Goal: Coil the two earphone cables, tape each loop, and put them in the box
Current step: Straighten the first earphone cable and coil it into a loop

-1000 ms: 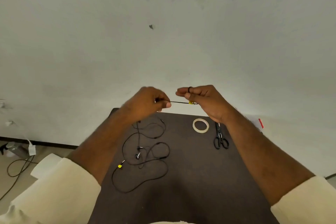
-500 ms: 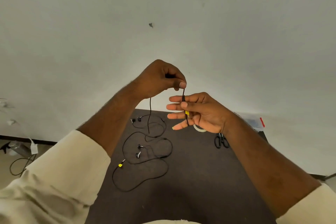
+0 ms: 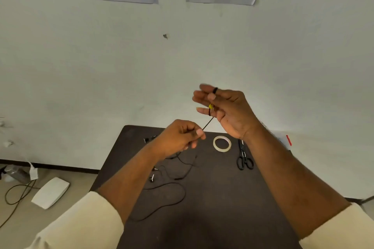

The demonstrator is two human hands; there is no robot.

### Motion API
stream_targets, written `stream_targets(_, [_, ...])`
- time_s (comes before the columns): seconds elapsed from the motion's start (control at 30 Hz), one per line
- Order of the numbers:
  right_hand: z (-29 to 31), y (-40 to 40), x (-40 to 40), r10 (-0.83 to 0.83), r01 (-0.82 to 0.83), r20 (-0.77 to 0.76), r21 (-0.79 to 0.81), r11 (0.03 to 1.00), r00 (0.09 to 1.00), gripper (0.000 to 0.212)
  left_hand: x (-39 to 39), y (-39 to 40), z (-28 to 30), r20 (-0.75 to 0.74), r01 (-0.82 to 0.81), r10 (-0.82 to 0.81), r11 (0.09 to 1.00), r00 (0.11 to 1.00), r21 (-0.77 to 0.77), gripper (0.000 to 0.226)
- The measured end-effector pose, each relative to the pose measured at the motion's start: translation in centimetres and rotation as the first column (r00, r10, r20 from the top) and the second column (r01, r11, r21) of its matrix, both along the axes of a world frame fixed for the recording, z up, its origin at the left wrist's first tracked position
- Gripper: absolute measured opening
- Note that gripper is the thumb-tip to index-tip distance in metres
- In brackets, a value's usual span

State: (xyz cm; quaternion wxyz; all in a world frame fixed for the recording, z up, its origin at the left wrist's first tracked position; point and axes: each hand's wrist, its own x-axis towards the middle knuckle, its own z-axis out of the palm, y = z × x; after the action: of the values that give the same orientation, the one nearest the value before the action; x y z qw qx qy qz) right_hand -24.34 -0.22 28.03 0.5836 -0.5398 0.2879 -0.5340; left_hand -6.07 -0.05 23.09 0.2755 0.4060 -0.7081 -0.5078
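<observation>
A thin black earphone cable [image 3: 207,123] runs taut between my two hands above the dark table [image 3: 212,208]. My right hand [image 3: 224,109] is raised with fingers spread; the cable's yellow-tipped end lies against them and a black turn sits around one finger. My left hand [image 3: 183,137], lower and to the left, pinches the cable between thumb and forefinger. The cable's slack and a second earphone cable [image 3: 168,194] lie tangled on the table under my left forearm. A roll of tape [image 3: 222,143] lies flat behind them. I see no box for certain.
Black scissors [image 3: 243,157] lie right of the tape roll. A white object with a red mark [image 3: 283,140] sits at the table's far right, behind my right arm. A white pad [image 3: 50,192] and cords lie on the floor to the left. The wall is close behind the table.
My left hand has dropped from above my right hand to below and left of it, still pinching the cable. My right hand has risen. The view tilted up slightly.
</observation>
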Motion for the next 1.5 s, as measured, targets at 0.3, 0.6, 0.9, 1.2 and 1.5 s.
stream_targets(0.3, [-3.1,0.0,-1.5,0.061,0.023,-0.447,0.182,0.983,0.893,0.02,3.9,-2.6,6.4,0.405,0.052,0.092,0.942,0.91,-0.332,0.007])
stream_targets(0.6, [-4.0,1.0,0.0,0.399,-0.327,-0.121,0.385,0.863,0.909,0.03,1.2,-3.6,8.9,0.194,0.053,0.033,0.906,0.98,-0.421,0.002])
stream_targets(0.9, [-1.6,2.1,2.3,0.455,-0.499,0.24,0.173,0.849,0.857,0.034,-0.2,-2.6,3.5,-0.296,0.008,-0.003,1.0,0.955,0.015,0.027])
stream_targets(1.2, [-2.0,-0.4,2.4,-0.174,0.164,0.15,0.079,0.983,0.973,0.023,0.0,-0.3,-1.5,-0.042,-0.128,0.125,0.989,0.991,-0.073,0.014])
stream_targets(1.5, [-6.6,-1.1,1.0,-0.226,0.219,-0.35,-0.06,0.974,0.909,0.018,2.8,-1.1,3.2,0.39,-0.023,0.179,0.928,0.903,-0.373,0.007])
